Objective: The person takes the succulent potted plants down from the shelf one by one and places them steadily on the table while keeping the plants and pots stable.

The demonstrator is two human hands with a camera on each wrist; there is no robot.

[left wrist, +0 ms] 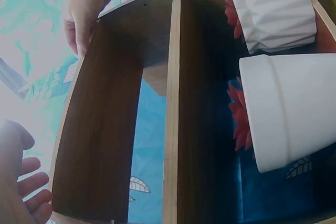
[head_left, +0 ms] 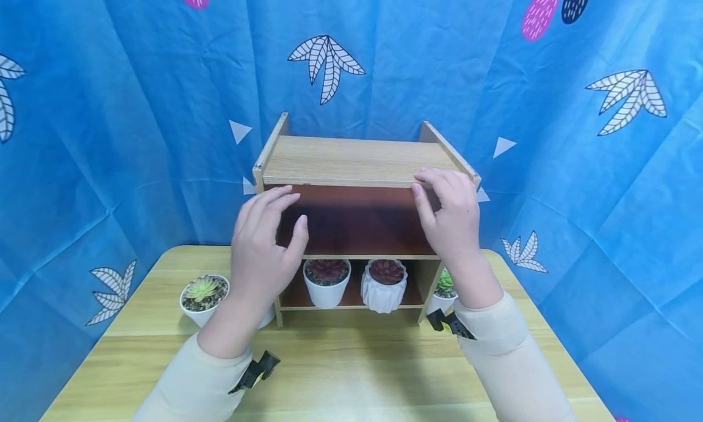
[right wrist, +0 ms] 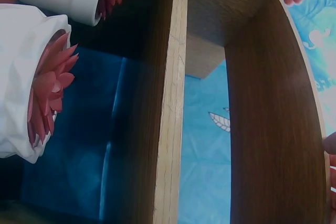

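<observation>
Right hand (left wrist: 90, 6) touches the wooden shelf (left wrist: 172, 103); left hand (left wrist: 16, 177) is beside it; white pots (left wrist: 294, 108) hold red plants (left wrist: 240, 119).

1. Bkgd: blue cloth (head_left: 181, 105) hung beyond L hand (head_left: 266, 245) & R hand (head_left: 453, 218), wrapping round both sides; creases + vert. folds.
2. Prints on it: white leaf sprigs (head_left: 329, 74), e.g. farther up betw. hands; pink ovals (head_left: 542, 10) + dark oval (head_left: 576, 1) well above R hand; pale triangles (head_left: 239, 131) here/there.
3. Lt. wood-grain tabletop (head_left: 329, 361) below hands, rounded far corners.
4. Light: bright; sheen + soft shadow on tabletop, nr. side of hands.
</observation>
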